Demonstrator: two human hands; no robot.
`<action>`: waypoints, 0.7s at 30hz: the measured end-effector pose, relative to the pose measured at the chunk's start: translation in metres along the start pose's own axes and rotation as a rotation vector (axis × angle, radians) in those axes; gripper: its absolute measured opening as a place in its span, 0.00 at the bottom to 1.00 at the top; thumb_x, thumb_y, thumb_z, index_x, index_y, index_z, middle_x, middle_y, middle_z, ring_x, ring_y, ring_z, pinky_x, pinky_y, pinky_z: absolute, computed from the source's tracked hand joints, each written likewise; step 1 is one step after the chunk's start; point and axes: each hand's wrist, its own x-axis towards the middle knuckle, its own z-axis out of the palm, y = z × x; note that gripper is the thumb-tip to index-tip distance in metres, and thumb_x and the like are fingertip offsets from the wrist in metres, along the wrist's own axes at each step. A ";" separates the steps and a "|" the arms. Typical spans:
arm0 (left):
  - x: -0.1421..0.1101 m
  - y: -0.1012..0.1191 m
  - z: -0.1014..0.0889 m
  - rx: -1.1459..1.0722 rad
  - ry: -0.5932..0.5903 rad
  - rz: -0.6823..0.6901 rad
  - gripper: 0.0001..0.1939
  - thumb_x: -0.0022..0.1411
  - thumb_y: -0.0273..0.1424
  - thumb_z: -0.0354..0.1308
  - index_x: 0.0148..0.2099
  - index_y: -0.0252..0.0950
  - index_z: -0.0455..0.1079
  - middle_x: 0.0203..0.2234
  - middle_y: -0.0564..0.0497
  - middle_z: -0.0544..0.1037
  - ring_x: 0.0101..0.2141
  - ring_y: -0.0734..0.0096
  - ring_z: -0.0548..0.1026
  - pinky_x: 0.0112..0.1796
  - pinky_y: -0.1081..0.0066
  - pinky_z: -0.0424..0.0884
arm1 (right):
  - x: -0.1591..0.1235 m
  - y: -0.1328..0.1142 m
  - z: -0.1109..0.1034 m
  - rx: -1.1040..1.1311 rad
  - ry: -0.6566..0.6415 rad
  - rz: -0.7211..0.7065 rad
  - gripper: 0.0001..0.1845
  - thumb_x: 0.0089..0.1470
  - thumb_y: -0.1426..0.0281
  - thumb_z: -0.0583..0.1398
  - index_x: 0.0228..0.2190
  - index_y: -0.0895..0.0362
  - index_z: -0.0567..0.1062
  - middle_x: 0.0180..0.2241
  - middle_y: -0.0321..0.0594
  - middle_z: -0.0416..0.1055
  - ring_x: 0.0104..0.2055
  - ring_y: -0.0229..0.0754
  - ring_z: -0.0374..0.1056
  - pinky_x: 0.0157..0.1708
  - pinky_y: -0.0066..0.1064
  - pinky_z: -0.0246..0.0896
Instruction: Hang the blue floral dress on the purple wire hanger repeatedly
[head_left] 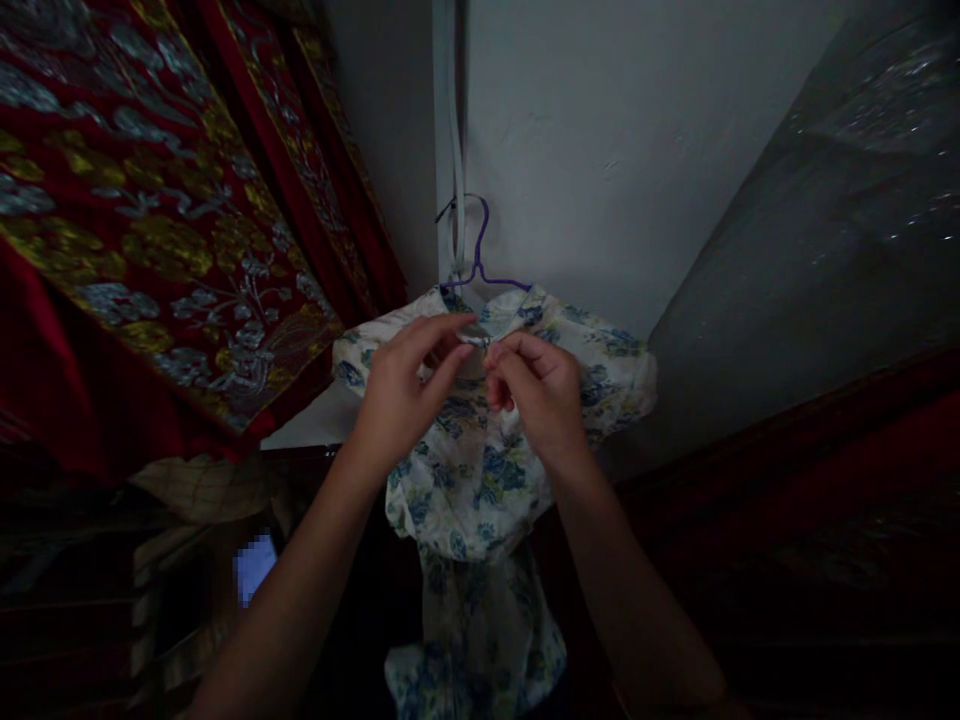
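A white garment with blue and yellow flowers (480, 480) hangs on a purple wire hanger (480, 262) against a pale wall. The hanger's hook is caught on a white strip running down the wall. My left hand (401, 395) and my right hand (540, 390) meet at the garment's neckline, just below the hook. Both pinch the cloth there between thumb and fingers, with a small fastening between the fingertips. The lower part of the garment falls between my forearms.
Red cloth with gold and silver embroidery (150, 220) hangs at the left, close to the garment. A dark grey slanted surface (825, 250) rises at the right, above dark red wood (787, 500). Dim stacked cloth (195, 490) lies at the lower left.
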 end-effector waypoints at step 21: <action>-0.170 -0.110 -0.001 -0.590 0.613 -0.950 0.07 0.62 0.36 0.54 0.33 0.40 0.65 0.29 0.49 0.79 0.36 0.67 0.79 0.42 0.65 0.77 | -0.129 0.097 -0.007 0.069 -0.339 0.602 0.09 0.44 0.65 0.61 0.18 0.56 0.70 0.12 0.28 0.62 0.14 0.30 0.53 0.17 0.23 0.47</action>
